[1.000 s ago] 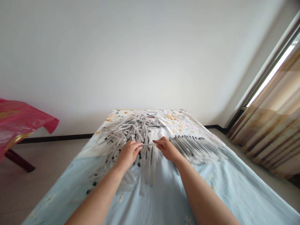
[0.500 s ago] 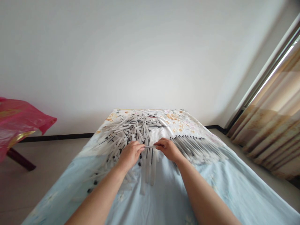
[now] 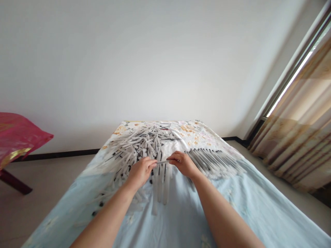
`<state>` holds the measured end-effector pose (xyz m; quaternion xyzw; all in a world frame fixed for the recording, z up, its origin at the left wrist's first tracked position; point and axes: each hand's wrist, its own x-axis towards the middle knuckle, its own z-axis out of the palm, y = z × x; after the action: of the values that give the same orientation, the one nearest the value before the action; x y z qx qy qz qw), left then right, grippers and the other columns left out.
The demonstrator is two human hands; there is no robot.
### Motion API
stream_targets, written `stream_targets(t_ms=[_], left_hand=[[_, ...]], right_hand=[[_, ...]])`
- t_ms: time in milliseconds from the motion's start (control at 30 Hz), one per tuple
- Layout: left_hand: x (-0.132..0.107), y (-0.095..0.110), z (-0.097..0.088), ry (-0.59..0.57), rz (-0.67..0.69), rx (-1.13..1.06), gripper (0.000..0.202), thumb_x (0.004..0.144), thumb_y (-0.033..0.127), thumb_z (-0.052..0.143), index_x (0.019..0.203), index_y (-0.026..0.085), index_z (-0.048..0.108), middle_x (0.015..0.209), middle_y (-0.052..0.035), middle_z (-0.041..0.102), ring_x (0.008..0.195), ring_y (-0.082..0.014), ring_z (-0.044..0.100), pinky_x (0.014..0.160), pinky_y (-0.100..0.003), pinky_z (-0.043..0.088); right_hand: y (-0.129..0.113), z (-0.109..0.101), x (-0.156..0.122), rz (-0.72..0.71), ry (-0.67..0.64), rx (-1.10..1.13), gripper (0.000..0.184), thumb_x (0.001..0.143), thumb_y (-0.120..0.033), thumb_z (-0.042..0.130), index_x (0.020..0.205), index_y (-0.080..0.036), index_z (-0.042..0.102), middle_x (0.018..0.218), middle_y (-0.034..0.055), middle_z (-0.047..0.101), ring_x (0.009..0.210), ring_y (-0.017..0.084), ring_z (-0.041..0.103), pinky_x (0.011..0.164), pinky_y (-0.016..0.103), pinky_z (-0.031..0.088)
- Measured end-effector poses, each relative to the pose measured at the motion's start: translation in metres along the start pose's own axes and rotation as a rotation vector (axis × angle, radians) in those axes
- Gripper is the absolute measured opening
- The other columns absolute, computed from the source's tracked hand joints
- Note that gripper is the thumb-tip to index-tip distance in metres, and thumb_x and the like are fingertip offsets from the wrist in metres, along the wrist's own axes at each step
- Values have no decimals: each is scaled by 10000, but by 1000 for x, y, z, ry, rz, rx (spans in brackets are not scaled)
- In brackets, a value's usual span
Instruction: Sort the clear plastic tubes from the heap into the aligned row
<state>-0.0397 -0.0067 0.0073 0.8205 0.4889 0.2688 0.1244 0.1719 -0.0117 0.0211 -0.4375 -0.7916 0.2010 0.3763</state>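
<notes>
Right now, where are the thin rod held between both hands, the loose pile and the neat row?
thin rod (image 3: 162,161), head view, its bare middle between the hands.
loose pile (image 3: 141,144), head view, centre of the heap.
neat row (image 3: 214,160), head view, middle of the aligned pieces.

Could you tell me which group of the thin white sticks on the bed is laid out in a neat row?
The sticks by the right hand, the neat row, lie side by side; the loose pile by the left hand is jumbled.
</notes>
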Motion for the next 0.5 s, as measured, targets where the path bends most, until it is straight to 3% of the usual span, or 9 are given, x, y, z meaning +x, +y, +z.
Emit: stream_targets(t_ms=[267,400,500], left_hand=[[-4,13,-4,126,196,218,292,853,287,354,983,231,608,803,-42,578,803,-158,526,684,-266,399],[-2,14,1,132,220,172,291,851,293,362,1010,231,598,814,-43,583,810,-155,533,714,-272,408],[0,17,1,152,249,124,326,841,323,380,1119,245,533,900,-46,600,874,-163,538,785,-301,399]], right_hand=[[7,1,-3,47,2,13,160,763,-198,556,874,-195,671,803,27,614,725,125,568,707,224,425],[-1,-6,-8,94,20,-4,176,766,-214,543,891,-206,667,805,25,612,715,123,559,686,225,420],[-7,-23,-17,135,67,-53,193,767,-254,532,900,-212,665,791,23,602,692,120,549,660,222,415]])
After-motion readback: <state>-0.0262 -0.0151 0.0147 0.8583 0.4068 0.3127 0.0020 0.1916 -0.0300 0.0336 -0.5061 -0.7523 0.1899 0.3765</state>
